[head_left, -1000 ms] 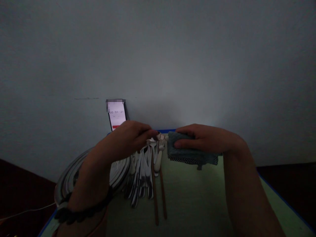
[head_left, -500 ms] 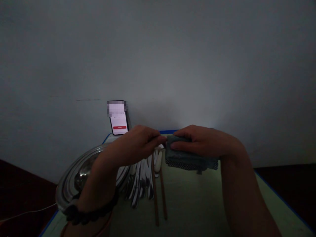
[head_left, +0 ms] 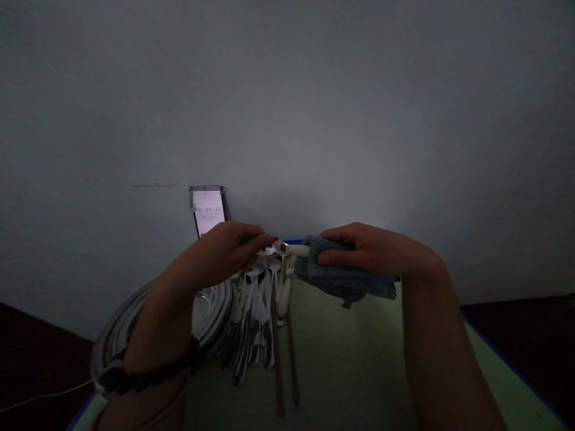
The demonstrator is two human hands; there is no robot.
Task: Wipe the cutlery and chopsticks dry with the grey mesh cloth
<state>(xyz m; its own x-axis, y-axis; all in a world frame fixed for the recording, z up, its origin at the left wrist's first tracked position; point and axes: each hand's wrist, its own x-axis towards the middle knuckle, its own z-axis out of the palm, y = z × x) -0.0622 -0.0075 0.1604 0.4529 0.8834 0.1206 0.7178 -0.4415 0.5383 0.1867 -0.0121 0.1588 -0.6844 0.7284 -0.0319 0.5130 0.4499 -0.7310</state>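
Note:
My left hand (head_left: 227,246) pinches the metal end of a white-handled piece of cutlery (head_left: 297,251). Fingers cover part of that end, so its exact kind cannot be made out. A grey-blue cloth (head_left: 344,276) with a dark meshed side is gripped in my right hand (head_left: 372,248), folded round the far end of the white handle. Below my hands lies a bunch of metal spoons and other cutlery (head_left: 255,305), with another white handle (head_left: 284,299) among it. Two brown chopsticks (head_left: 292,359) lie just right of the bunch.
Round metal dishes (head_left: 220,317) sit at the left, partly behind my left forearm. A lit phone (head_left: 209,212) leans against the grey wall (head_left: 341,131). The pale green table (head_left: 350,365) has a blue edge. A white cable (head_left: 49,394) runs off at the lower left.
My hands have moved apart, the left one leftward. The white handle now shows between left fingers and cloth. The phone screen now displays a timer, and the view has shifted slightly.

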